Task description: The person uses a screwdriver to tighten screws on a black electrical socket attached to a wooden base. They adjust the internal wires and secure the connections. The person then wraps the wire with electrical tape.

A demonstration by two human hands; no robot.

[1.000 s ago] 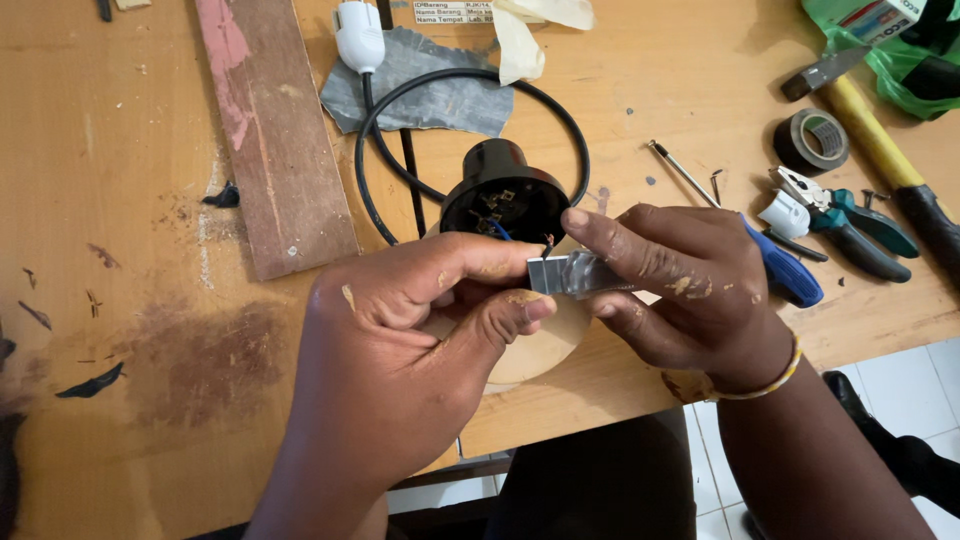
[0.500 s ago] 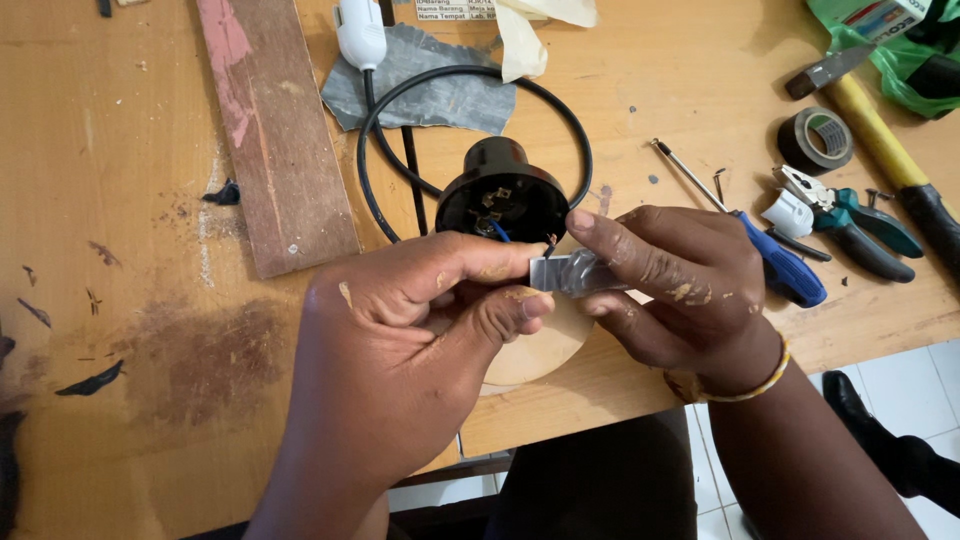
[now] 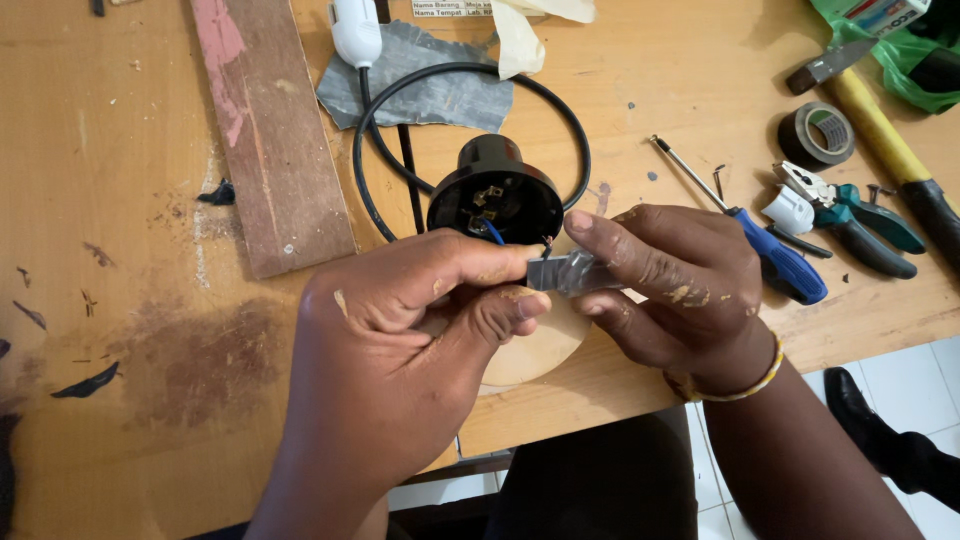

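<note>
- the left hand (image 3: 400,340) is pinching one end of a small grey strip of tape (image 3: 570,272), its grip narrow between thumb and forefinger.
- the right hand (image 3: 670,290) is closing its grip on the strip's other end.
- a black lamp socket (image 3: 495,195) with a blue wire is lying on the counter (image 3: 120,200) just beyond both grips.
- a blue-handled screwdriver (image 3: 770,255) is resting just past the right grip's knuckles.

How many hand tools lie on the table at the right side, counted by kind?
Screwdriver: 1
Pliers: 1
Hammer: 1
Tape roll: 1
Total: 4
</note>
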